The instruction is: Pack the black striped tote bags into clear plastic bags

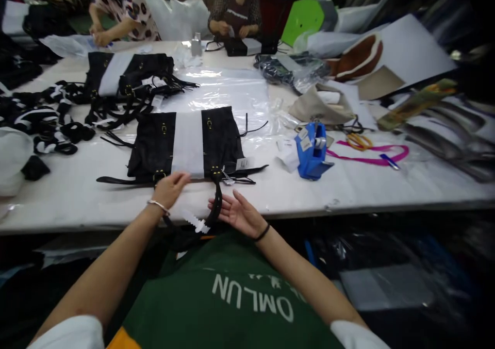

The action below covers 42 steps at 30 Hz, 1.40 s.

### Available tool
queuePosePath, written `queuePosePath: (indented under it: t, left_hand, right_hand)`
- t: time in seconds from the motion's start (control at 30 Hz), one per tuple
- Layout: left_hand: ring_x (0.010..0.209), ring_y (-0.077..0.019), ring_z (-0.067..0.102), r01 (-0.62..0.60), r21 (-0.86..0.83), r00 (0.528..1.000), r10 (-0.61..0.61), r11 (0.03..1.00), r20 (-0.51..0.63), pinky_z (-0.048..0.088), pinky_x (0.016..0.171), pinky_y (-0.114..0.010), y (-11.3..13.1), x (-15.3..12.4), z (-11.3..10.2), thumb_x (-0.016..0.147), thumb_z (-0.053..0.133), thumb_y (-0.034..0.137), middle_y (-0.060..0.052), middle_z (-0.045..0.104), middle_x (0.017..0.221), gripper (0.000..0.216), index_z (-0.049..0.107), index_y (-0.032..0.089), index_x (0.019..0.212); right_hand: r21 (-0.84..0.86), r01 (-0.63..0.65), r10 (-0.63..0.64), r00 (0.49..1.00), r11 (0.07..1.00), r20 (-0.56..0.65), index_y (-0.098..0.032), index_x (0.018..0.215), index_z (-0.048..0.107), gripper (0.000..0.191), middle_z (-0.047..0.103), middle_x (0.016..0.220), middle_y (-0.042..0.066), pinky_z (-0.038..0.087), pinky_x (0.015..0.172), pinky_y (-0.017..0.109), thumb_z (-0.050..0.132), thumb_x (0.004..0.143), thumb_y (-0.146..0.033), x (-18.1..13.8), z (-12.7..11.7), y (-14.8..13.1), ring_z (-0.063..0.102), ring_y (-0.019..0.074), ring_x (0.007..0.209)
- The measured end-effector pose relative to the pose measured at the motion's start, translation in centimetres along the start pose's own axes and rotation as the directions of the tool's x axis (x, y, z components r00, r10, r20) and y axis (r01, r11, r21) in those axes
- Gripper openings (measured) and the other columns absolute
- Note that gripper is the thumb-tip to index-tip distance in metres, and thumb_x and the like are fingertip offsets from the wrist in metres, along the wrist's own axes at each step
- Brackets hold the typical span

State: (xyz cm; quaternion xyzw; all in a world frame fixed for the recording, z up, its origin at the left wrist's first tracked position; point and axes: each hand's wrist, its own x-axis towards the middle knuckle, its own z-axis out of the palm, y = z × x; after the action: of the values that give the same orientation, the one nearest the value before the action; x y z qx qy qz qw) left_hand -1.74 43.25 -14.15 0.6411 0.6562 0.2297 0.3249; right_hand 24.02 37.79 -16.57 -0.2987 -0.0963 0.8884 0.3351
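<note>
A black bag (pixel 150 140) with buckles lies flat on the table in front of me, a white paper band (pixel 188 143) across its middle. At its near edge is my left hand (pixel 172 188), fingers drawn together close to the band's lower left corner. Whatever they may pinch is hidden. My right hand (pixel 242 214) is palm up with its fingers apart, lying against the bag's black strap (pixel 216 199). The strap hangs over the table's front edge. A white tag-like strip (pixel 197 222) dangles beside it.
A blue tape dispenser (pixel 312 150) stands to the right, near a magenta ribbon (pixel 371 154). Behind lie clear plastic sheets (pixel 228 88) and another banded black bag (pixel 150 68). Black straps (pixel 50 114) are heaped at left. Two people (pixel 235 11) work across the table.
</note>
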Motion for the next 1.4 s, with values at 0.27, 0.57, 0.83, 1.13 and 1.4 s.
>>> queuePosePath:
  t: [0.27,0.57,0.83,1.13,1.4]
  left_hand:
    - [0.104,-0.0207,0.065,-0.422,0.139,0.899,0.394,0.896,0.191,0.046,0.102,-0.039,-6.0,-7.2,-3.8,0.095,0.051,0.043,-0.008,0.074,0.108,0.031,0.074,0.023,0.102]
    - [0.066,-0.0144,0.057,-0.536,0.143,0.827,0.485,0.832,0.283,0.046,0.082,-0.034,-4.9,-10.3,-0.9,0.097,0.051,0.034,-0.001,0.064,0.065,0.034,0.068,0.022,0.07]
    - [0.117,-0.0247,0.057,-0.65,0.201,0.76,0.637,0.733,0.132,0.046,0.101,-0.041,0.9,-3.3,3.4,0.094,0.053,0.027,-0.008,0.069,0.12,0.03,0.066,0.023,0.121]
    - [0.096,-0.0279,0.062,-0.638,0.417,0.749,0.648,0.648,0.137,0.048,0.086,-0.043,1.3,1.7,9.1,0.093,0.05,0.024,-0.014,0.071,0.102,0.031,0.069,0.015,0.115]
    - [0.1,-0.0226,0.063,-0.589,0.182,0.806,0.556,0.788,0.202,0.05,0.095,-0.039,-0.1,-0.6,4.0,0.093,0.053,0.032,-0.007,0.071,0.106,0.027,0.069,0.021,0.111]
  right_hand:
    - [-0.069,0.064,-0.069,0.995,0.996,-0.076,-0.017,0.114,0.062,0.032,0.047,0.062,-0.007,0.049,0.061,0.025,0.069,0.085,-0.03,-1.7,3.8,-0.2,0.05,0.0086,0.055]
    - [-0.3,-0.046,-0.064,0.936,0.953,-0.345,-0.015,0.104,0.064,0.041,0.043,0.06,-0.007,0.039,0.055,0.024,0.076,0.078,-0.044,-6.2,-4.9,3.2,0.043,0.0082,0.054]
    - [-0.673,0.025,-0.261,0.932,0.739,-0.252,-0.016,0.109,0.061,0.045,0.056,0.064,-0.004,0.043,0.058,0.025,0.06,0.087,-0.056,-4.7,-2.9,3.9,0.053,0.0109,0.056]
    - [-0.881,0.095,-0.28,0.959,0.464,-0.044,-0.018,0.124,0.06,0.051,0.063,0.071,-0.001,0.049,0.064,0.026,0.051,0.094,-0.058,-7.0,0.5,2.5,0.059,0.0127,0.061]
    - [-0.404,0.252,-0.424,0.799,0.88,-0.426,-0.018,0.107,0.064,0.048,0.073,0.089,0.007,0.056,0.075,0.03,0.043,0.097,-0.06,-6.0,-4.3,0.1,0.07,0.0161,0.077]
